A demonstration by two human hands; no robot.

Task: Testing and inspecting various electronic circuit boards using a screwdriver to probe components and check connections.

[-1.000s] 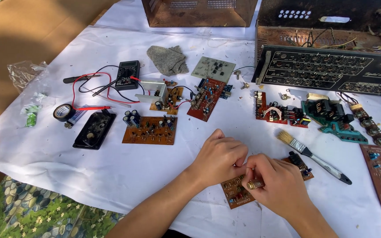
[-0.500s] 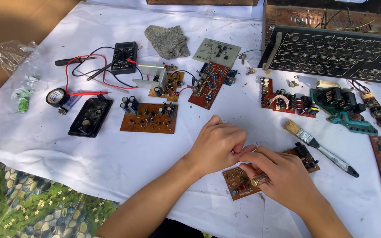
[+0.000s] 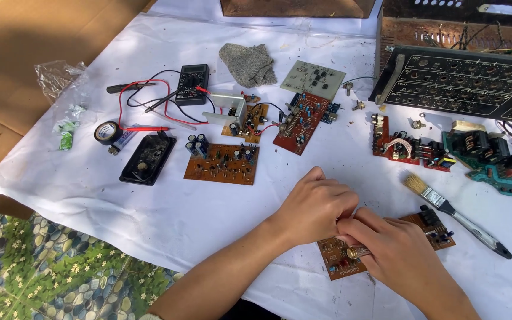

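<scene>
Since half a second earlier, little had moved: our left hand (image 3: 318, 207) stayed curled above our right hand (image 3: 395, 252), knuckles touching. Beneath our fingers lay the brown rectangular circuit board (image 3: 342, 266) on the white cloth (image 3: 149, 213). Right fingers pinched its small metal component (image 3: 357, 252); left fingers were bunched together, their hold hidden from us.

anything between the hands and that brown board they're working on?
Nothing visible. Both the left hand and right hand already rest on the brown circuit board, fingers meeting over its middle and hiding that part. The paintbrush lies apart to the right, clear of them.
</scene>
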